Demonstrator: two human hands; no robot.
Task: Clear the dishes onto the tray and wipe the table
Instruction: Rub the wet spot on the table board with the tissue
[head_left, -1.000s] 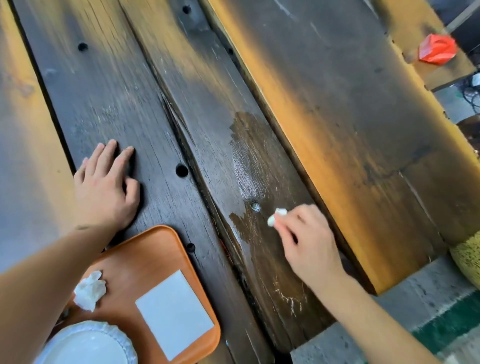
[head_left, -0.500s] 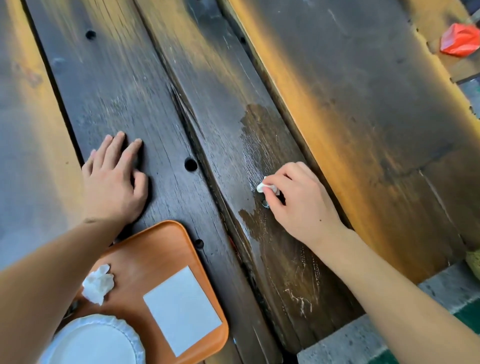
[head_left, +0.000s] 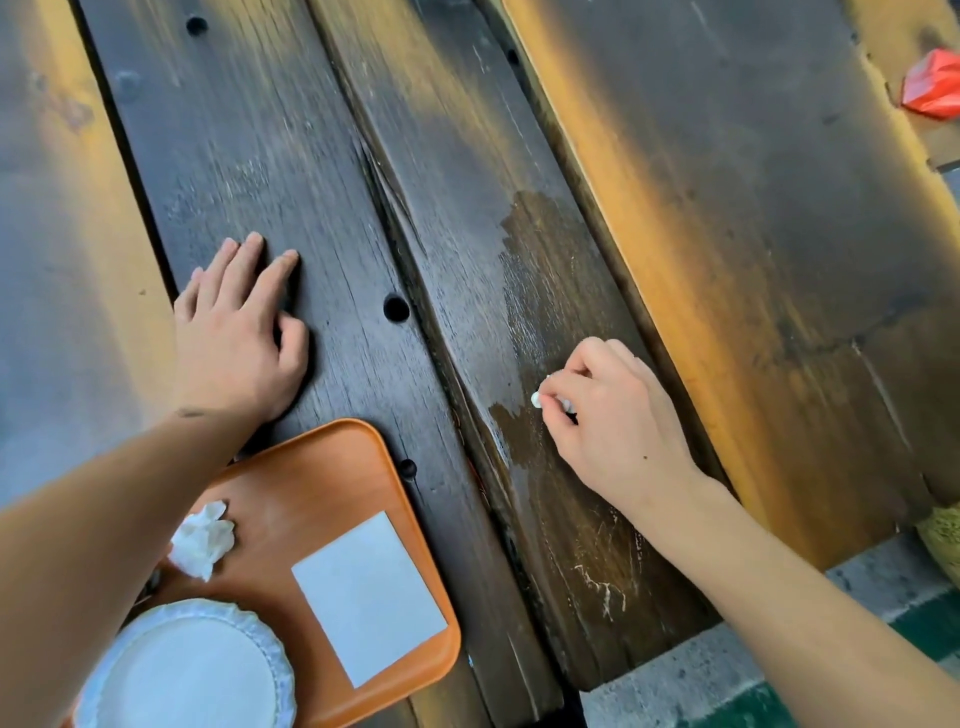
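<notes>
My right hand (head_left: 613, 421) is pinched shut on a small white wad of tissue (head_left: 536, 399), pressing it onto a wet patch (head_left: 540, 291) on a dark plank of the wooden table (head_left: 457, 171). My left hand (head_left: 239, 338) lies flat and open on the plank to the left, just above the orange tray (head_left: 332, 467). On the tray sit a white scalloped plate (head_left: 187, 670), a crumpled white tissue (head_left: 203, 538) and a flat white paper square (head_left: 369, 597).
Gaps and round holes (head_left: 396, 307) run between the planks. A red crumpled wrapper (head_left: 932, 91) lies at the far right on a separate wooden surface. Beyond the table's near right edge is grey floor (head_left: 727, 670), with a yellow-green object (head_left: 948, 540) beside it.
My right hand has rubbed the tissue wad up the wet patch and back down. The left hand stays flat beside the tray.
</notes>
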